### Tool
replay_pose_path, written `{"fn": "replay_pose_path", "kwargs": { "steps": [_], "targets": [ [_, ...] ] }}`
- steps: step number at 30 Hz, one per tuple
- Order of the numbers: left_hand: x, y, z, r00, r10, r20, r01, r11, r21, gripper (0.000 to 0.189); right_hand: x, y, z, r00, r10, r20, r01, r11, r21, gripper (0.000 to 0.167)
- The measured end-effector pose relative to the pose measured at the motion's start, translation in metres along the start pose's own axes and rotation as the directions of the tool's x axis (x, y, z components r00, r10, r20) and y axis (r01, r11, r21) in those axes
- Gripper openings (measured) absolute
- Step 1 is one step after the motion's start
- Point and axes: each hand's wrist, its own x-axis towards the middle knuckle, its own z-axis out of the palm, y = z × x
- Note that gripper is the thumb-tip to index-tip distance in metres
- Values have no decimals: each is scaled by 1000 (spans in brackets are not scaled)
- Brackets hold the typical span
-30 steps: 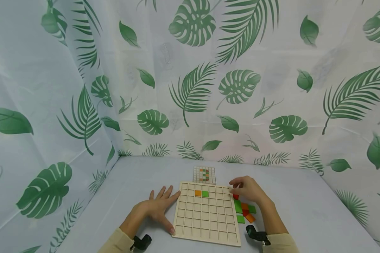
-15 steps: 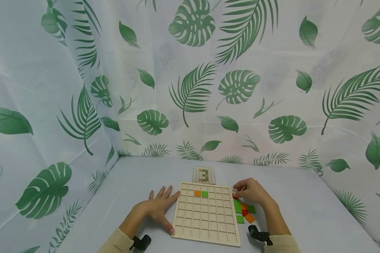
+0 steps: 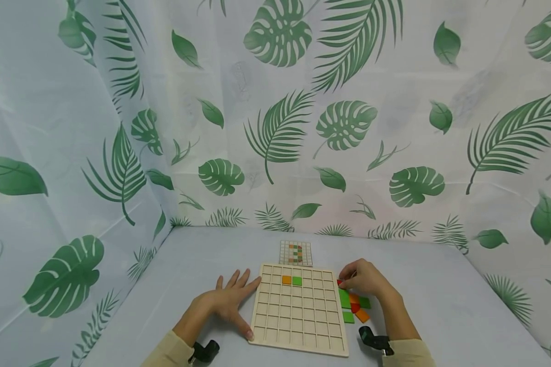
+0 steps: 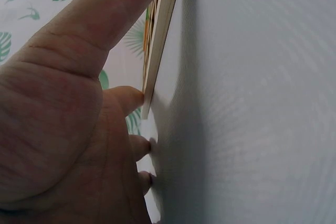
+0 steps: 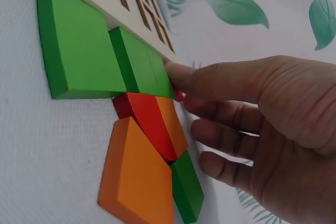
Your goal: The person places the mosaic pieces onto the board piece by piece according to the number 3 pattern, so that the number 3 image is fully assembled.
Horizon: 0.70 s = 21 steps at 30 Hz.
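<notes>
A pale wooden grid board [image 3: 298, 313] lies flat, with an orange tile [image 3: 286, 280] and a green tile [image 3: 297, 281] side by side in its upper cells. With fingers spread, my left hand [image 3: 229, 304] touches the board's left edge; the thumb is at the lower corner. Past the right edge, my right hand [image 3: 366, 279] pinches a red tile [image 5: 179, 96], mostly hidden by thumb and fingers. Below that hand sit several loose tiles: green ones [image 5: 79, 40], another red one [image 5: 144, 121] and orange ones [image 5: 139, 174], some against the board's side.
A small pattern card [image 3: 296, 253] with coloured squares on a grid lies just beyond the board's far edge. The white tabletop [image 3: 464, 306] reaches a leaf-printed curtain [image 3: 275, 199] at the back and left.
My right hand has moved slightly right, away from the board's edge, and its thumb and fingers have come onto the red tile. The left hand stays where it was.
</notes>
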Motion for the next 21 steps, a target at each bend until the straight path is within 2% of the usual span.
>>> {"fn": "replay_pose_path", "kwargs": {
  "steps": [6, 12, 21],
  "targets": [
    [0, 0, 0, 1000, 1, 3, -1, 1000, 0, 136, -1, -3, 0, 999, 49, -4, -49, 999, -16, 10],
    [-2, 1, -1, 1000, 8, 2, -8, 1000, -11, 136, -3, -4, -1, 998, 61, -5, -61, 998, -21, 11],
    [-3, 2, -2, 1000, 14, 3, -14, 1000, -19, 136, -1, -5, 0, 999, 38, 27, -39, 999, 7, 15]
  ]
}}
